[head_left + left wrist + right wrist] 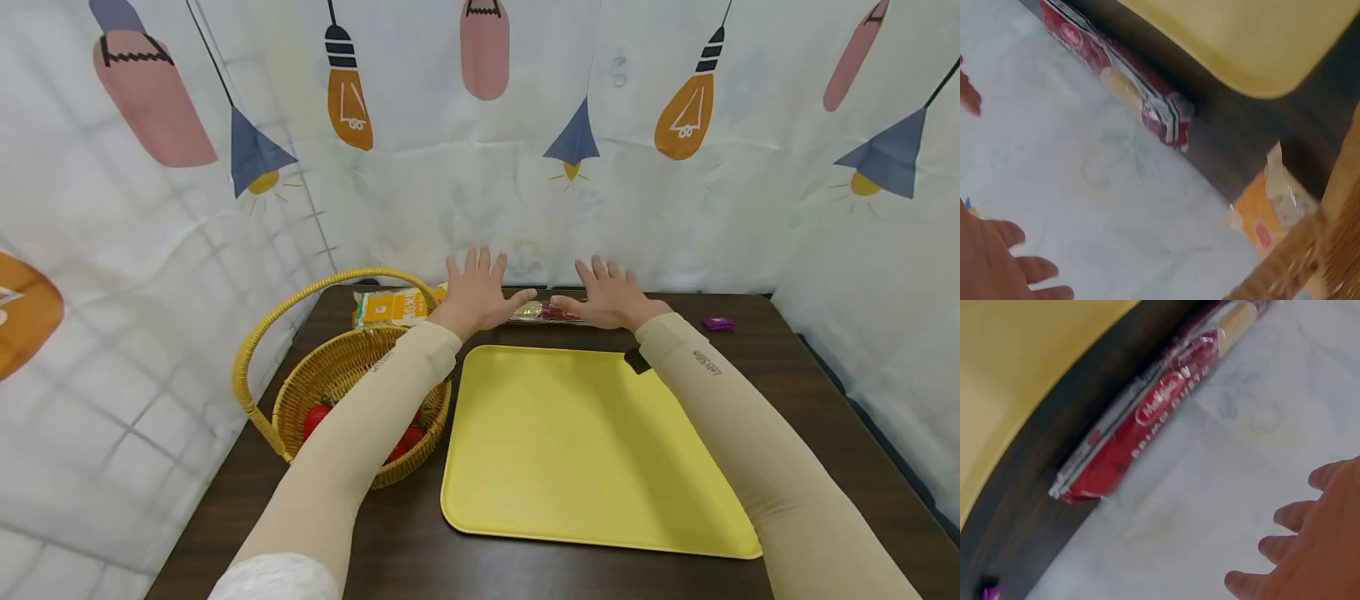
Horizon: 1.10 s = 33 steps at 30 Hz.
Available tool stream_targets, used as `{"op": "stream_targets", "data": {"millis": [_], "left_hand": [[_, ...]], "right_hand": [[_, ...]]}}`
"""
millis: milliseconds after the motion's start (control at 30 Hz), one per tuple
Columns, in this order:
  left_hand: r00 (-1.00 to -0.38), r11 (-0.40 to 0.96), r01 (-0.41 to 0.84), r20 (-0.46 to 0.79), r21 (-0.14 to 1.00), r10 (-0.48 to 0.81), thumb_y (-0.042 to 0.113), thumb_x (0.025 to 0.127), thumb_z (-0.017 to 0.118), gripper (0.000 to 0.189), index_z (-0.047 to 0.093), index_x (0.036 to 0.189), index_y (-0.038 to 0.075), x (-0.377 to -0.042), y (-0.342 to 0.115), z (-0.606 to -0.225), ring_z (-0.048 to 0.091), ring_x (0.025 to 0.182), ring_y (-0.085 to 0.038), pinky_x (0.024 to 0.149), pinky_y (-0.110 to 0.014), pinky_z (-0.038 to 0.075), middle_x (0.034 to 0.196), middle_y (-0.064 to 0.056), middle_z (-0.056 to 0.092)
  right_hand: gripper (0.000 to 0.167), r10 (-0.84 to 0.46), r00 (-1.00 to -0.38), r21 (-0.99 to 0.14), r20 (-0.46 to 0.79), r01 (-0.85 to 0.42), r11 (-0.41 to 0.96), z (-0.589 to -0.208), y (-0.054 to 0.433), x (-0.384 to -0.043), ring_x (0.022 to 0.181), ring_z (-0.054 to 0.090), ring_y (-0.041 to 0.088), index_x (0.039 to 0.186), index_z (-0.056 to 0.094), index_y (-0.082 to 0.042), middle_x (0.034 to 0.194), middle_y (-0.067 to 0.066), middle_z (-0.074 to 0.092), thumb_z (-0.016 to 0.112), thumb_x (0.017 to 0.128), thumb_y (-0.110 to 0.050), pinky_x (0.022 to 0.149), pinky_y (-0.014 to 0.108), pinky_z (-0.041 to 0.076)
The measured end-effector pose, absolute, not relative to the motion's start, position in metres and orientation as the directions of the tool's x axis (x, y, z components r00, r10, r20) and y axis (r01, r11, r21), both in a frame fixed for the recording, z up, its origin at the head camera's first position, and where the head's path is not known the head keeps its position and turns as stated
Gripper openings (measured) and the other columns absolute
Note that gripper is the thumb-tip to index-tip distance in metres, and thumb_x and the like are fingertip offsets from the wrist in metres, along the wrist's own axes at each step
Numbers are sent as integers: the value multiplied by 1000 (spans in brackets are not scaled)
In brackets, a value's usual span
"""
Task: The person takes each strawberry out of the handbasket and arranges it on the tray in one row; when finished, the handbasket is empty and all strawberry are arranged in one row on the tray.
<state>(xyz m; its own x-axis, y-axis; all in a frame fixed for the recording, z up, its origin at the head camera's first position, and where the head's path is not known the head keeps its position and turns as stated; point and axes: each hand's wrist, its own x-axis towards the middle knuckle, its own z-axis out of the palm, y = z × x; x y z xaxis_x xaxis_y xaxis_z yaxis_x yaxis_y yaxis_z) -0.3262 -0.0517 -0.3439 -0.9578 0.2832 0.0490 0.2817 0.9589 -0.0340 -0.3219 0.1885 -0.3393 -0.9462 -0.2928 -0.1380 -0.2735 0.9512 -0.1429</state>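
My left hand (478, 293) is stretched out over the back of the table, fingers spread and holding nothing. Beside it my right hand (617, 302) reaches forward the same way, also with spread fingers. Beneath and between them lies a long dark red snack packet (551, 312) along the back edge, partly hidden by the hands in the head view. In the right wrist view this packet (1160, 406) shows white lettering and a shiny wrapper; the right fingers (1291, 515) are apart from it. The left fingers (1038, 269) show over the white cloth, off the packet (1122, 81).
A yellow tray (577, 450) lies in the middle of the dark table (397, 550). Left of it stands a wicker basket (318, 367) with a tall handle and red fruit (405, 443) inside. Behind it is an orange-yellow bag (392, 307). A small purple packet (718, 323) lies back right.
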Motion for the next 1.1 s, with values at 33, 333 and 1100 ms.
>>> {"op": "stream_targets", "data": {"millis": [33, 333, 1100], "left_hand": [[-958, 960, 280, 51, -12, 281, 81, 87, 18, 96, 8, 159, 18, -322, -53, -346, 0, 149, -38, 111, -66, 1, 163, -17, 4], [-920, 917, 387, 110, 99, 376, 76, 91, 25, 90, 22, 157, 16, -271, -60, -368, 12, 149, -33, 115, -58, 10, 162, -13, 16], [-782, 738, 481, 613, 473, 117, 23, 92, 66, 24, 72, 110, 8, -148, -161, -402, 60, 115, -27, 84, -47, 52, 129, -7, 63]], "right_hand": [[101, -297, -944, -150, -143, -276, 949, -344, 189, -319, 144, 2, 51, 158, 3, -9, 160, 26, -1, 28, 89, -78, 110, 68, 2], [95, -362, -923, -288, -128, -315, 904, -399, 198, -293, 145, 11, 46, 157, 13, -7, 160, 24, 9, 32, 92, -74, 112, 63, 11], [40, -552, -816, -608, 169, -528, 593, -439, 98, -234, 126, 54, 23, 132, 61, -8, 133, 5, 60, 59, 98, -30, 102, 42, 43]]}}
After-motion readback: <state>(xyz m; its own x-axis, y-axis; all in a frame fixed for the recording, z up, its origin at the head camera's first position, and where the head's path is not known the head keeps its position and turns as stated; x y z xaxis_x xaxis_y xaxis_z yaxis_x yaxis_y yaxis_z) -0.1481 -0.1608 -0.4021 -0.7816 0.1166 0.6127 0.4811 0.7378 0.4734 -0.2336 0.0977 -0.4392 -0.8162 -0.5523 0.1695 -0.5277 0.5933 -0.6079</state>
